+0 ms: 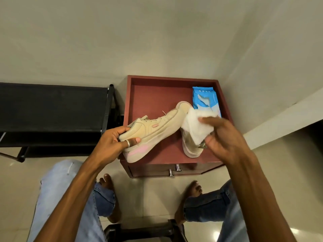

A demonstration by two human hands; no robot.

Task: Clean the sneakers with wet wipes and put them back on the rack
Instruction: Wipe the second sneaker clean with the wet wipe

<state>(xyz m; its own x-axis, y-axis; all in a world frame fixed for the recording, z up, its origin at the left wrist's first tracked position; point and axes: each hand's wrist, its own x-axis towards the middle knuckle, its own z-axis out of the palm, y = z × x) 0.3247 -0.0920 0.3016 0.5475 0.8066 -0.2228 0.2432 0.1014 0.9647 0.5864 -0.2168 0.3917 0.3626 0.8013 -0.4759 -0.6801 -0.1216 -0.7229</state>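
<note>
Currently | my left hand (111,144) is gripping one sneaker (153,130) by its heel above the desk (153,95) | my right hand (225,137) is pinching a wet wipe (197,126) | second sneaker (191,151) is lying on the desk | I'm judging wiping underway, both not yet back on the rack (52,105)

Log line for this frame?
left hand holds sneaker heel | right hand holds wet wipe | second sneaker, wipes pack on cabinet

You are facing a plain cream wall (157,32). Beneath your right hand (225,137), a reddish-brown wooden cabinet (152,96) is standing on glossy pale floor tiles (157,194) that are catching light.
</note>
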